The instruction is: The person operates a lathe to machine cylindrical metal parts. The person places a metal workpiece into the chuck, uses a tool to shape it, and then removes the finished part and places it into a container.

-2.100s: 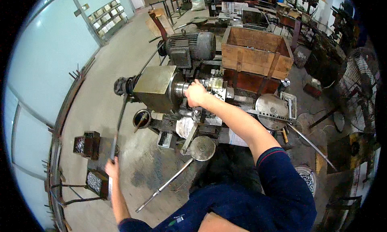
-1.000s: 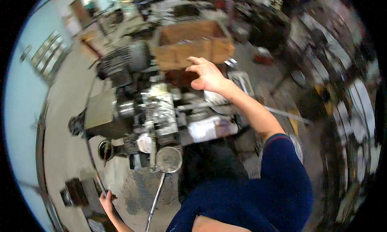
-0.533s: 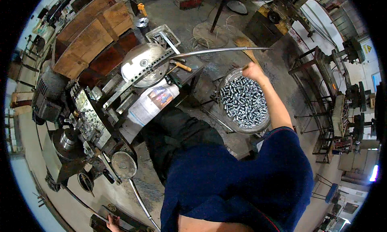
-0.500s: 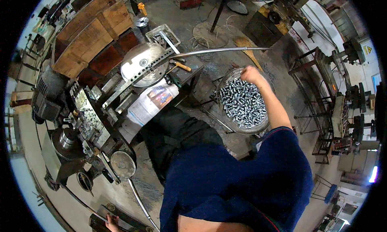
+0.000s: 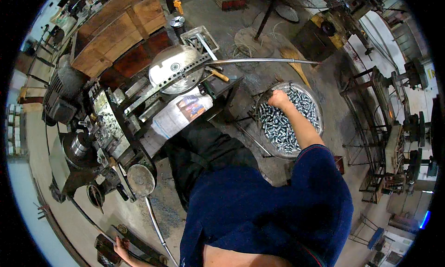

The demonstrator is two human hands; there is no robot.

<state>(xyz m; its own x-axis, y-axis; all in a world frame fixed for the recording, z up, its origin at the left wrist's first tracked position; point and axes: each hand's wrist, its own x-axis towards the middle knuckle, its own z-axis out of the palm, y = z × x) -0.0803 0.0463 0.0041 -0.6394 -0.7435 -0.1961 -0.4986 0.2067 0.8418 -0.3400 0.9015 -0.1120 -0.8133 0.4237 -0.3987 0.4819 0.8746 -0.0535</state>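
Observation:
My right hand (image 5: 278, 99) is closed above the far left part of a round metal basket (image 5: 316, 96). Its fingers are curled; whatever they hold is hidden. Many short, shiny metal cylinders (image 5: 282, 132) fill the basket below it. Far off at the lower left, my left hand (image 5: 121, 246) has its fingers around the end of a long, thin dark rod (image 5: 85, 215). That rod runs back to a machine with a round metal chuck (image 5: 79, 145).
Beside the machine, a bench carries a large metal disc (image 5: 162, 72), a perforated bar, a newspaper (image 5: 183, 116) and a wooden-handled tool (image 5: 219, 75). A long metal tube (image 5: 259, 60) juts out past the basket. A broom (image 5: 296, 67) and a fan stand (image 5: 264, 21) are beyond.
My right hand has moved left and nearer from the basket's far rim, over the metal cylinders. The left hand stays at the rod's end. The whole view has shifted slightly.

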